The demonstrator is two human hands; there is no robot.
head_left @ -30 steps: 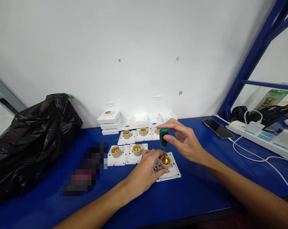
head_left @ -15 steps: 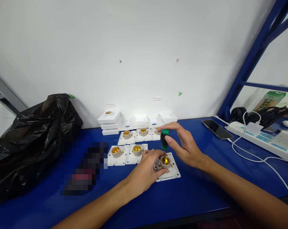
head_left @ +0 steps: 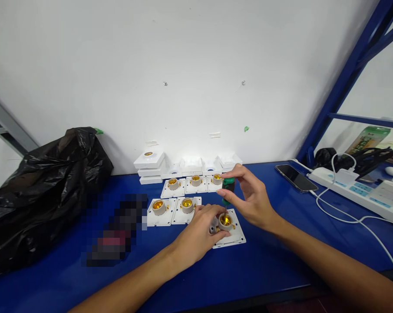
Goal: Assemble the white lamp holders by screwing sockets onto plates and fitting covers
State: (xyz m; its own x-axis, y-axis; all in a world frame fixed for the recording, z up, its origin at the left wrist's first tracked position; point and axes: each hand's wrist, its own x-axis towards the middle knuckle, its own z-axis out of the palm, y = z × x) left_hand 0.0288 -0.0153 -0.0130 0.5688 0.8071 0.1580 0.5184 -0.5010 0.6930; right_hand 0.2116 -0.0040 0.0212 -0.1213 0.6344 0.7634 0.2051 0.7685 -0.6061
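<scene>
A white square plate with a round lamp socket (head_left: 225, 221), gold inside, lies flat on the blue table. Thumb and fingers of my left hand (head_left: 204, 228) grip the socket from its left side. My right hand (head_left: 248, 195) pinches the handle of a small green and black screwdriver (head_left: 228, 191) between thumb and index finger. The screwdriver stands upright with its thin shaft reaching down into the socket; its tip is hidden inside. Close by on the left sit similar lamp sockets on plates, one (head_left: 187, 205) just beyond my left hand and another (head_left: 159, 207) further left.
Behind are more socket plates (head_left: 173, 184) and stacked white covers (head_left: 150, 161) against the wall. A black plastic bag (head_left: 49, 195) and a blurred-out dark item (head_left: 118, 232) lie left. On the right are a phone (head_left: 295, 177), a power strip (head_left: 359, 191) and white cables.
My right thumb and index finger have shifted around the screwdriver handle, which leans slightly further right. My left hand and the socket have stayed in place.
</scene>
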